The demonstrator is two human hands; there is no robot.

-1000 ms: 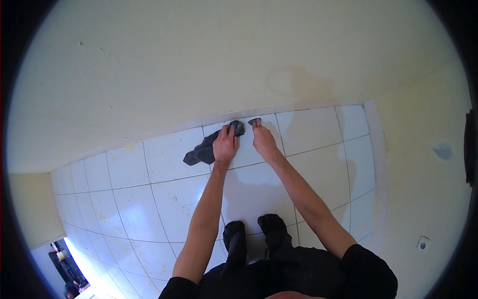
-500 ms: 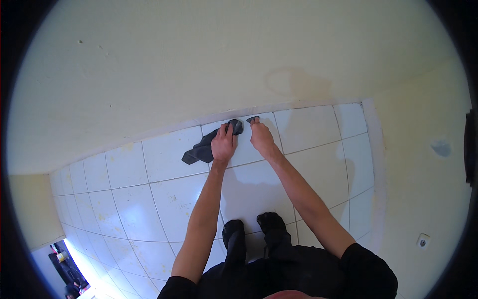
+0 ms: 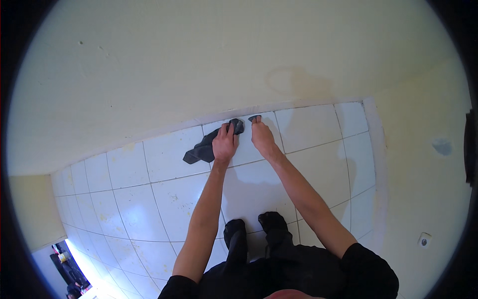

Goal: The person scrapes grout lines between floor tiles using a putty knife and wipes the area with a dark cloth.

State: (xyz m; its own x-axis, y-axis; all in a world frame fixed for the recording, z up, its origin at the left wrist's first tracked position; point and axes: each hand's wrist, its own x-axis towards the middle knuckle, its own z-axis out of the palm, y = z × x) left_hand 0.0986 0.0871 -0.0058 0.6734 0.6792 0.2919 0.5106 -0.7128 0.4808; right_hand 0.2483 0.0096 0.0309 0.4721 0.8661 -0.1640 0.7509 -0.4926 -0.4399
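My left hand (image 3: 225, 144) rests on a dark grey cloth (image 3: 203, 149), its fingers curled over the bunched end near the wall. The cloth's loose end trails to the left across the white floor tiles. Just to the right, my right hand (image 3: 263, 137) is closed around a small, dark, wedge-shaped tool (image 3: 254, 118), which looks like a scraper. Its wide edge sits on the tile close to the foot of the wall. Most of its grip is hidden by my fingers.
Ahead rises a cream wall (image 3: 199, 60), meeting the tiled floor (image 3: 174, 199) along a pale skirting strip. Another wall (image 3: 413, 164) with a socket (image 3: 424, 240) stands at the right. Yellowish stains mark several tiles. My dark-covered feet (image 3: 271, 222) are below my hands.
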